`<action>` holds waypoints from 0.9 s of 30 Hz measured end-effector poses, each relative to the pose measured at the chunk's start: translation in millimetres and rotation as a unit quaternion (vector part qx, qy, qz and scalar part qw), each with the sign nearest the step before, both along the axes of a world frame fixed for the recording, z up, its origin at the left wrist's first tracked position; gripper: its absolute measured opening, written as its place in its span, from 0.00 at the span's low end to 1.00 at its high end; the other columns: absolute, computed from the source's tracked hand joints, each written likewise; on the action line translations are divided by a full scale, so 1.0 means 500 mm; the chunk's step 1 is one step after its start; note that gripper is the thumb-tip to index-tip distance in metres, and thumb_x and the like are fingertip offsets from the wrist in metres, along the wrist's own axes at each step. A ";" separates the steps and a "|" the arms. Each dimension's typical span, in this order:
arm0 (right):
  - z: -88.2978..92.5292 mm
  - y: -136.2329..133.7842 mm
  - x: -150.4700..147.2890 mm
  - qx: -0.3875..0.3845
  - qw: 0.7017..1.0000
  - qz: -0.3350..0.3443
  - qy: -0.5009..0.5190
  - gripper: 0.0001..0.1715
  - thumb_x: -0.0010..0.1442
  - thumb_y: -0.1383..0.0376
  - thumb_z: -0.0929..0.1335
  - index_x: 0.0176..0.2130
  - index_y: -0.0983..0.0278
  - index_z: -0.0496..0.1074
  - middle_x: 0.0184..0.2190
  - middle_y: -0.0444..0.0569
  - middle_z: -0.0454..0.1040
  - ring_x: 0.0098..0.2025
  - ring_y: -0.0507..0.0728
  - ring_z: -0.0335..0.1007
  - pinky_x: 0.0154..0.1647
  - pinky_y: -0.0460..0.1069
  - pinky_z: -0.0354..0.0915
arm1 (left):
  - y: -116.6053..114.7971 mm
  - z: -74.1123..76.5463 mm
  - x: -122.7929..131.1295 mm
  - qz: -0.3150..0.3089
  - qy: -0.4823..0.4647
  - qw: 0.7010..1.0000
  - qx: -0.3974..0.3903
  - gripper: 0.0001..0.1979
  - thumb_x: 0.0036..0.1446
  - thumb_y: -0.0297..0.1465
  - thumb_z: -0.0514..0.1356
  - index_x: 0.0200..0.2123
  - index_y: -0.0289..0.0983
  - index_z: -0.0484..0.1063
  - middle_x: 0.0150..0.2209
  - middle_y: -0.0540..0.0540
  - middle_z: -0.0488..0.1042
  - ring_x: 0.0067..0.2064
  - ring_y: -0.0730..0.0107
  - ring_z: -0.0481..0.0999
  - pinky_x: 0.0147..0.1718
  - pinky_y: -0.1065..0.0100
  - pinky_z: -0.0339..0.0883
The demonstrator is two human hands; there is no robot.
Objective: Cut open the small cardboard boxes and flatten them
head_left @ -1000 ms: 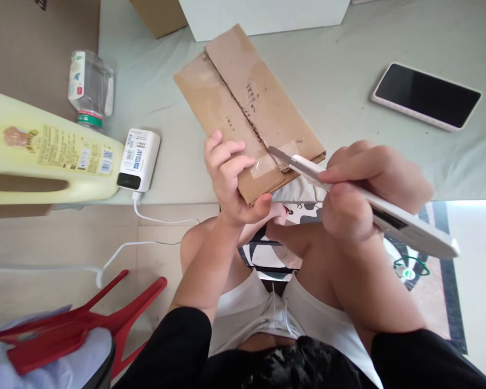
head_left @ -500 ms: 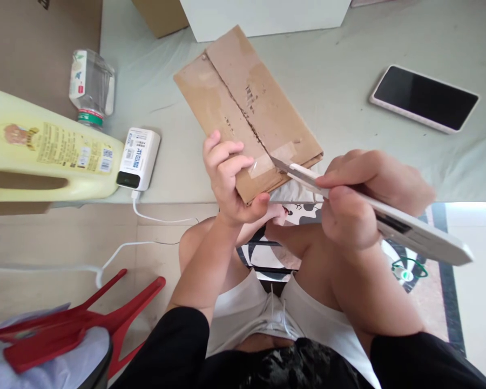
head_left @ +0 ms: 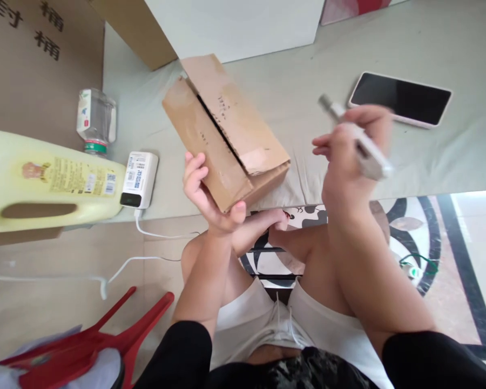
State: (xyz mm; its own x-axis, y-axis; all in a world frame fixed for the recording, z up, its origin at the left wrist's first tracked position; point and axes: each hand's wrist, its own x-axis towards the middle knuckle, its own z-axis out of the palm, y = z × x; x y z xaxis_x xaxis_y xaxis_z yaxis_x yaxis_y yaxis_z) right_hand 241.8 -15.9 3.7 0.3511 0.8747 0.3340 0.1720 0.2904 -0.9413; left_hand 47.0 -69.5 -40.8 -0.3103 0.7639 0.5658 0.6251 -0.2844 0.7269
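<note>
A small brown cardboard box (head_left: 249,127) is tilted above the table's near edge. Its two top flaps are parted by a dark gap along the middle seam, and clear tape clings to the flaps. My left hand (head_left: 210,194) grips the box's near left corner, thumb low and fingers along the side. Off to the right, away from the box, my right hand (head_left: 350,156) is closed around a white utility knife (head_left: 364,143). The knife is blurred by motion, so I cannot tell whether its blade is out.
A phone (head_left: 403,97) lies just beyond my right hand. To the left are a white power bank (head_left: 140,178) with a cable, a yellow jug (head_left: 44,183) and a clear plastic bottle (head_left: 97,119). A large white box (head_left: 247,27) stands behind. Below left is a red stool (head_left: 141,324).
The knife has left the box's seam, and my right hand has moved up and away with it. The flaps have come apart along the seam, and the box has tilted.
</note>
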 end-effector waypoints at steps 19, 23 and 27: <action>-0.050 0.004 -0.026 -0.220 0.869 0.194 -0.398 0.29 0.56 0.66 0.65 0.57 0.64 0.73 0.73 0.56 0.54 0.74 0.83 0.39 0.67 0.82 0.43 | 0.067 -0.012 -0.100 0.085 -0.295 0.951 -0.045 0.25 0.59 0.45 0.55 0.57 0.44 0.60 0.56 0.42 0.72 0.59 0.62 0.74 0.57 0.60 0.71; -0.059 0.017 -0.019 -0.177 0.917 0.161 -0.320 0.34 0.58 0.62 0.64 0.62 0.68 0.68 0.70 0.59 0.60 0.74 0.76 0.47 0.70 0.76 0.48 | 0.074 -0.039 -0.111 0.110 -0.237 0.964 -0.051 0.21 0.54 0.40 0.64 0.47 0.40 0.64 0.54 0.43 0.72 0.54 0.65 0.75 0.56 0.61 0.70; -0.057 0.019 -0.006 -0.038 0.956 0.195 -0.215 0.29 0.65 0.56 0.62 0.60 0.65 0.69 0.63 0.57 0.70 0.67 0.64 0.63 0.73 0.64 0.56 | 0.072 -0.053 -0.126 0.115 -0.159 0.977 -0.082 0.19 0.59 0.48 0.58 0.36 0.36 0.68 0.45 0.43 0.74 0.53 0.62 0.74 0.58 0.59 0.67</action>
